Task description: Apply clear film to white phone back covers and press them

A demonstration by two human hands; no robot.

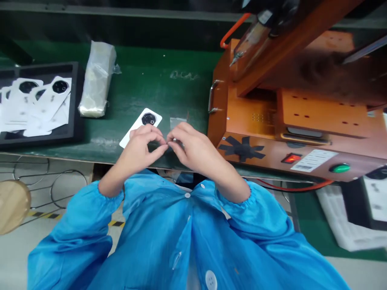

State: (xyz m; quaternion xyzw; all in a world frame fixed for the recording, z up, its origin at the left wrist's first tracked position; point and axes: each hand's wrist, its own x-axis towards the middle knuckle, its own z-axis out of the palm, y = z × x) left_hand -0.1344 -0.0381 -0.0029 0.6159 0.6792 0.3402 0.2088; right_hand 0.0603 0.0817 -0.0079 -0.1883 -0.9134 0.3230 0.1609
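Observation:
My left hand (140,147) and my right hand (189,145) meet at the fingertips over the front of the green bench, both in a pinch. Whatever lies between the fingers is too small to make out. Partly under my left hand lies a white phone back cover (140,121) with a round black camera ring. Just beyond my right hand, a small clear piece of film (177,121) rests on the bench, partly hidden by the fingers.
At the left, a black tray (77,104) holds several white phone back covers (48,108). A plastic-wrapped block (98,78) stands beside it. To the right is an orange machine (220,100) with a lit red switch (291,158) and a green button (340,168). A wooden stool (13,205) stands below left.

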